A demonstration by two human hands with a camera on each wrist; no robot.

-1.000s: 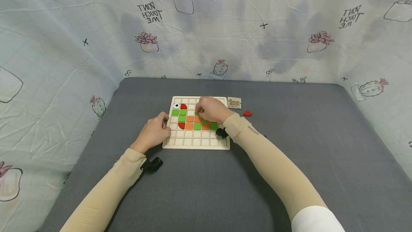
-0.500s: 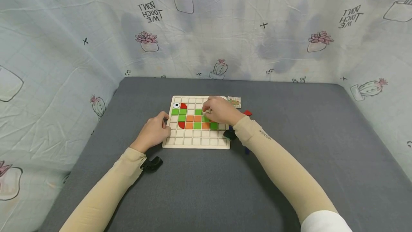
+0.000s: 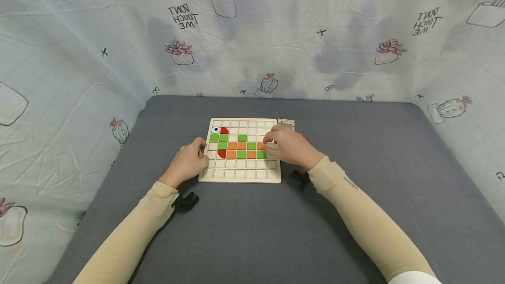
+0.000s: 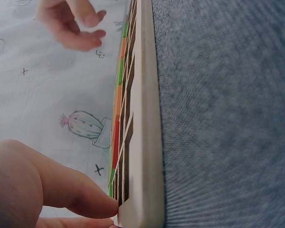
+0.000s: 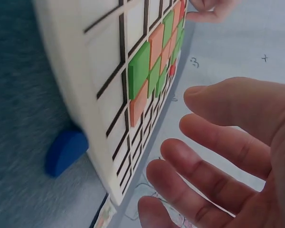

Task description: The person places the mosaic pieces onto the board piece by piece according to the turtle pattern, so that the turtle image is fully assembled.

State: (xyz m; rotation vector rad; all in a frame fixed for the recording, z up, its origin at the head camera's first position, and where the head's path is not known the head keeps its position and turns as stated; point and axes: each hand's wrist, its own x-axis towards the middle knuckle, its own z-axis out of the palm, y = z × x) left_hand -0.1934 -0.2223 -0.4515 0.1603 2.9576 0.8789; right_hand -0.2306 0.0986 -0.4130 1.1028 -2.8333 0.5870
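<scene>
A pale wooden grid board lies on the table. Its cells hold several green tiles, several orange tiles, two red rounded tiles and a white eye tile. My left hand holds the board's left edge; in the left wrist view its thumb touches the rim. Over the board's right side hovers my right hand. Its fingers are spread and loosely bent in the right wrist view, with nothing between them. An orange tile sits in the grid near these fingers.
A small patterned card lies beside the board's far right corner. On the cloth by the board's right edge is a blue rounded piece. Red bits show partly behind the right wrist. A printed curtain surrounds the grey table.
My right hand has moved rightward from the board's middle to its right edge, and its fingers have spread. Green and orange tiles it covered now show. The left hand stays at the edge.
</scene>
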